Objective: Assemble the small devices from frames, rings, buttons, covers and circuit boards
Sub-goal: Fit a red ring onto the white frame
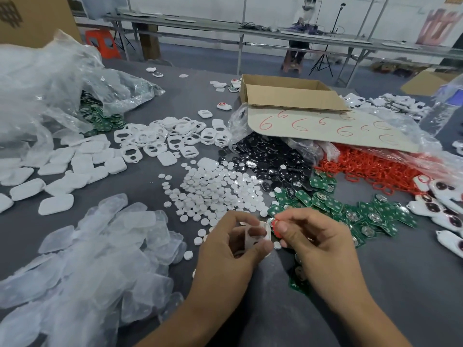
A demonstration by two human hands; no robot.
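The frame (253, 237), white with 2 openings, is held well in front of the box (288, 92), low over the near part of the table (175, 91). The left hand (233, 246) grips it, fingers curled round its edges. The right hand (318, 242) pinches a red ring (276, 225) between thumb and forefinger, just beside the frame's right edge; whether ring and frame touch I cannot tell.

Between the hands and the box lie white buttons (220, 191). Closer to the box, black discs (263, 159) spill out from under its folded-down flap (325, 130), which is marked with red 6s. In front of the box and to its right are a red ring heap (370, 169) and green boards (350, 209). Farther right of the box lie devices (443, 206), white with dark faces. Left of the box is a frame heap (165, 139), past that white covers (75, 169), and farther left a crumpled bag (45, 78) with more boards at its mouth. Well in front of the box and to its left lie clear covers (87, 259).

The table surface is matte dark grey. Behind the box the room shows a grey floor, long metal benches (200, 23), a tripod (323, 58), an orange stool (102, 43) and a person (300, 38) seated at a bench.
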